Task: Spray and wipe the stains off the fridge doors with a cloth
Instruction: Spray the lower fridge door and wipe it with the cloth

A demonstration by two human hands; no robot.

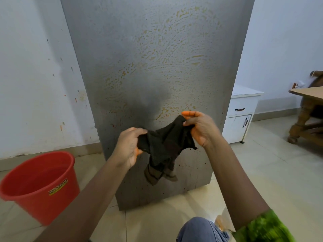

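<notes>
Roughly mid-task, by the look of it. The fridge door (157, 67) fills the frame from 12 o'clock down to centre, and it is far from clean. Orange stains (183, 55) lie in swirled, beaded streaks over the upper and middle door, thickest toward 1 o'clock. The pattern suggests that liquid has gone on and a wipe has smeared it, but that's a judgement. Dark specks dot the lower door toward 6 o'clock. The darker patch just above the hands could be shadow or a wiped area — cannot tell which.

The cloth (164, 147), dark and crumpled, hangs just below centre in front of the lower door, stretched between both hands. Whether it touches the door, cannot tell. The left hand (129, 145) has its fingers curled round the cloth's left end. The right hand (199, 130) pinches the upper right corner between thumb and fingers; its fingertips are orange. It looks like the cloth is being opened or refolded to find a cleaner face.

There is no spray bottle in view. A red bucket (38, 186) stands on the floor at 8 o'clock, beside the fridge.

Left to do — most of the wiping: all the orange film, then the lower specks.
</notes>
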